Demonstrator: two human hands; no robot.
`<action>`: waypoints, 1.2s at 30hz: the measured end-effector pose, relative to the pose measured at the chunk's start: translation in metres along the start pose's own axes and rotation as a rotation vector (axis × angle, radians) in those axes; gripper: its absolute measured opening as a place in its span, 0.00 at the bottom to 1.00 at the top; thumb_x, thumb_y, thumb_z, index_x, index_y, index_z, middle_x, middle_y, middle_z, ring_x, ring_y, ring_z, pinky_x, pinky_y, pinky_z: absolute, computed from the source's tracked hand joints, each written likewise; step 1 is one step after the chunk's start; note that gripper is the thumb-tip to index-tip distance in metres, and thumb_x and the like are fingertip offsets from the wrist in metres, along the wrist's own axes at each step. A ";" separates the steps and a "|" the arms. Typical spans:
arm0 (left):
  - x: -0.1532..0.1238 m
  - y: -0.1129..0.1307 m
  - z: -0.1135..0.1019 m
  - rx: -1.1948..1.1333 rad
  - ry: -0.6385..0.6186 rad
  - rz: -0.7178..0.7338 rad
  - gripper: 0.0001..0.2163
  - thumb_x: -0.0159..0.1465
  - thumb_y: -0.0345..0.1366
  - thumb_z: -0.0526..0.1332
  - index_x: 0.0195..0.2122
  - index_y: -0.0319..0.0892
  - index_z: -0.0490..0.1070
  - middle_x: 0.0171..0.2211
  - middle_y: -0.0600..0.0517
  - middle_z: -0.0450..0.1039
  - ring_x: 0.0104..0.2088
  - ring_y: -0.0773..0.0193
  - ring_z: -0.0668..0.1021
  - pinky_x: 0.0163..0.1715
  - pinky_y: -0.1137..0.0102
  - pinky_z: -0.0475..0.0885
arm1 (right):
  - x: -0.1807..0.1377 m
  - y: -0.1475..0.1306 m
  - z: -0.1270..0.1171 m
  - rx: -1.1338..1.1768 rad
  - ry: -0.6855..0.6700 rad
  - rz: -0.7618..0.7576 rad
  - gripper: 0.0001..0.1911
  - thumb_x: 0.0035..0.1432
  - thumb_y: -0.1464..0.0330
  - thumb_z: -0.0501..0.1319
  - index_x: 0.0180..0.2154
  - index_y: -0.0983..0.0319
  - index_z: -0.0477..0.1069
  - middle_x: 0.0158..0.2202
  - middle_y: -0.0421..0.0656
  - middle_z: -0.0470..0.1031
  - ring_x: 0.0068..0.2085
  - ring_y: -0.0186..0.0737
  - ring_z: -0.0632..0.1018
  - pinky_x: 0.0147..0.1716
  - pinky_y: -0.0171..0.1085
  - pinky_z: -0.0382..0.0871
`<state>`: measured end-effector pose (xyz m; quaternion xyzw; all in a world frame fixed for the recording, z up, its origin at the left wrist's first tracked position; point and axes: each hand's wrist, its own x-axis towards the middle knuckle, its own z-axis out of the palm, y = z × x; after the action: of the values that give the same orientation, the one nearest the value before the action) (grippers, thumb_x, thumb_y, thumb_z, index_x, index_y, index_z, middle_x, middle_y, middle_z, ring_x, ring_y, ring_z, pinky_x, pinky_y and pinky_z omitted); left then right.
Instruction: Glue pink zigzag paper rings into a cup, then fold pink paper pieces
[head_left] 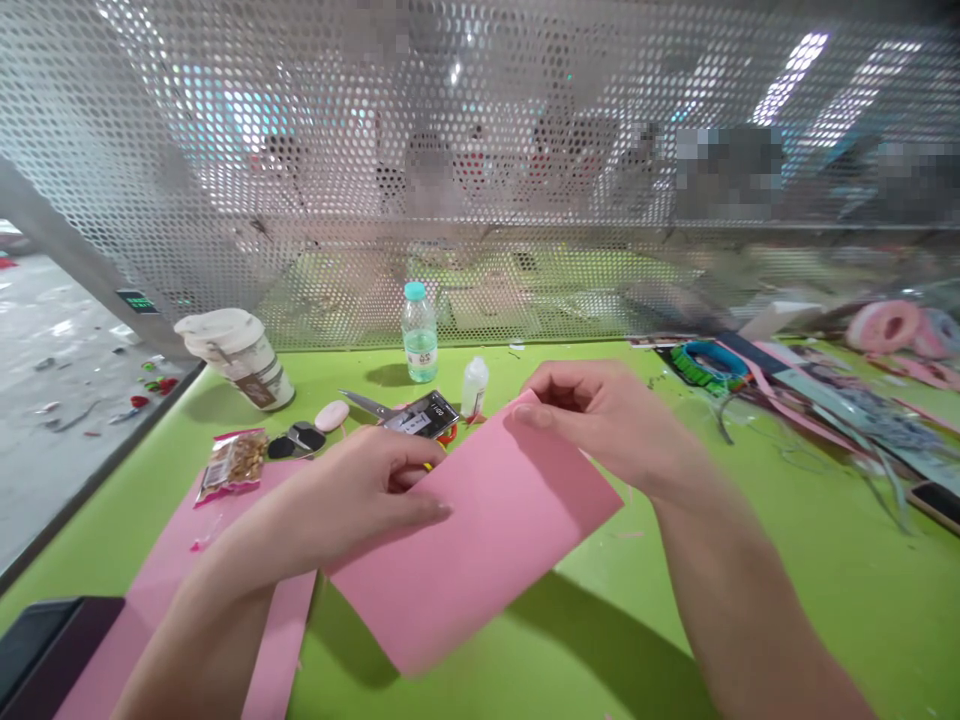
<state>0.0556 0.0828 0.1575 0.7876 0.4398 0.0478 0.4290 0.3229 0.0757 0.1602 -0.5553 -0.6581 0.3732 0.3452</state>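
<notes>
A rectangular sheet of pink paper (pixel 480 550) is held tilted above the green table, casting a shadow below it. My left hand (pixel 382 490) grips its left edge, thumb on the near face and fingers behind. At the upper right corner, my right hand (pixel 581 405) pinches the paper between thumb and fingers. Just beyond the sheet lie scissors (pixel 367 405), partly covered by a phone (pixel 424 415) with a lit screen. A small white glue bottle (pixel 474 388) stands behind the paper's top edge. Larger pink paper (pixel 169 540) lies under my left forearm.
A lidded paper cup (pixel 240 355) and a plastic drink bottle (pixel 420 340) stand near the perforated metal panel (pixel 337 200). A snack packet (pixel 234 465) lies left. Ribbons and a blue-green tape roll (pixel 709 368) clutter the right, near pink rolls (pixel 889 328). A dark box (pixel 56 650) sits front left.
</notes>
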 end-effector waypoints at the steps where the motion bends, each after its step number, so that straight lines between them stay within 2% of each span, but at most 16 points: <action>1: 0.000 0.001 0.000 0.001 0.001 -0.003 0.13 0.64 0.40 0.62 0.26 0.45 0.61 0.25 0.58 0.57 0.26 0.66 0.63 0.25 0.67 0.51 | 0.000 0.000 0.000 -0.001 0.000 0.002 0.12 0.60 0.58 0.70 0.30 0.59 0.80 0.29 0.41 0.79 0.32 0.39 0.75 0.29 0.37 0.63; 10: 0.001 -0.002 0.003 0.005 0.022 0.010 0.09 0.64 0.39 0.62 0.28 0.45 0.66 0.26 0.57 0.60 0.26 0.66 0.64 0.24 0.67 0.51 | 0.000 0.001 0.000 -0.057 0.019 -0.019 0.12 0.61 0.57 0.69 0.30 0.58 0.80 0.28 0.41 0.79 0.31 0.39 0.75 0.29 0.38 0.64; 16: 0.006 0.000 0.006 -0.041 0.010 -0.029 0.18 0.66 0.42 0.62 0.24 0.45 0.55 0.24 0.58 0.50 0.24 0.68 0.57 0.23 0.67 0.49 | 0.001 0.003 0.001 -0.050 0.005 -0.020 0.11 0.61 0.59 0.70 0.31 0.58 0.80 0.30 0.41 0.81 0.33 0.40 0.77 0.31 0.39 0.67; 19: 0.007 -0.003 0.003 -0.137 0.152 0.011 0.22 0.65 0.44 0.65 0.22 0.44 0.54 0.23 0.58 0.49 0.24 0.69 0.56 0.23 0.68 0.49 | 0.006 0.011 -0.006 0.070 0.079 -0.058 0.15 0.63 0.53 0.70 0.45 0.56 0.80 0.40 0.43 0.83 0.39 0.44 0.81 0.37 0.41 0.72; 21: 0.008 -0.006 0.002 -0.275 0.333 0.023 0.21 0.65 0.47 0.67 0.21 0.43 0.62 0.22 0.58 0.56 0.23 0.68 0.60 0.23 0.70 0.53 | 0.011 0.016 -0.009 0.244 0.227 -0.117 0.24 0.65 0.48 0.67 0.56 0.51 0.74 0.52 0.45 0.82 0.50 0.47 0.82 0.46 0.43 0.76; 23: 0.009 -0.009 0.002 -0.474 0.522 0.029 0.17 0.64 0.51 0.69 0.27 0.43 0.75 0.24 0.55 0.69 0.25 0.65 0.70 0.24 0.71 0.63 | 0.016 0.020 -0.005 0.408 0.321 -0.118 0.31 0.63 0.45 0.68 0.62 0.48 0.68 0.61 0.46 0.78 0.59 0.49 0.80 0.53 0.45 0.76; 24: 0.010 -0.011 0.003 -0.570 0.603 0.035 0.16 0.63 0.52 0.70 0.31 0.43 0.79 0.26 0.54 0.74 0.27 0.62 0.75 0.26 0.69 0.69 | 0.017 0.020 -0.001 0.468 0.291 -0.076 0.36 0.59 0.44 0.70 0.63 0.47 0.66 0.63 0.46 0.77 0.59 0.49 0.80 0.54 0.46 0.77; 27: 0.014 -0.012 0.008 -0.659 0.746 0.029 0.18 0.62 0.54 0.72 0.38 0.43 0.83 0.31 0.51 0.81 0.31 0.56 0.80 0.29 0.67 0.75 | 0.018 0.016 0.017 0.610 -0.034 0.068 0.48 0.48 0.50 0.79 0.66 0.50 0.64 0.59 0.50 0.81 0.56 0.54 0.83 0.54 0.50 0.80; 28: 0.015 -0.011 0.009 -0.623 0.765 0.022 0.17 0.62 0.53 0.72 0.38 0.43 0.82 0.31 0.51 0.82 0.30 0.57 0.80 0.28 0.68 0.75 | 0.018 0.015 0.023 0.643 -0.086 0.091 0.48 0.46 0.54 0.81 0.65 0.52 0.66 0.56 0.50 0.83 0.54 0.55 0.84 0.53 0.51 0.81; 29: 0.015 -0.011 0.010 -0.579 0.769 0.018 0.16 0.63 0.52 0.71 0.37 0.43 0.82 0.30 0.51 0.81 0.30 0.57 0.80 0.27 0.68 0.75 | 0.017 0.014 0.028 0.662 -0.081 0.103 0.47 0.44 0.58 0.82 0.63 0.53 0.69 0.54 0.49 0.84 0.53 0.55 0.85 0.53 0.51 0.81; 33: 0.016 -0.007 0.015 -0.513 0.735 0.033 0.14 0.66 0.50 0.68 0.37 0.43 0.79 0.27 0.53 0.78 0.29 0.58 0.80 0.28 0.68 0.76 | 0.018 0.013 0.033 0.657 0.064 0.124 0.36 0.42 0.66 0.82 0.54 0.55 0.76 0.49 0.47 0.87 0.49 0.53 0.86 0.51 0.50 0.81; 36: 0.016 -0.005 0.017 -0.529 0.749 0.031 0.14 0.66 0.50 0.68 0.36 0.43 0.78 0.25 0.54 0.76 0.28 0.59 0.79 0.28 0.68 0.76 | 0.019 0.013 0.030 0.624 0.080 0.143 0.29 0.42 0.68 0.80 0.48 0.57 0.79 0.50 0.47 0.87 0.50 0.55 0.86 0.51 0.51 0.81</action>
<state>0.0695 0.0852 0.1388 0.5860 0.5252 0.4463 0.4262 0.3003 0.0921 0.1353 -0.4817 -0.4573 0.5582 0.4972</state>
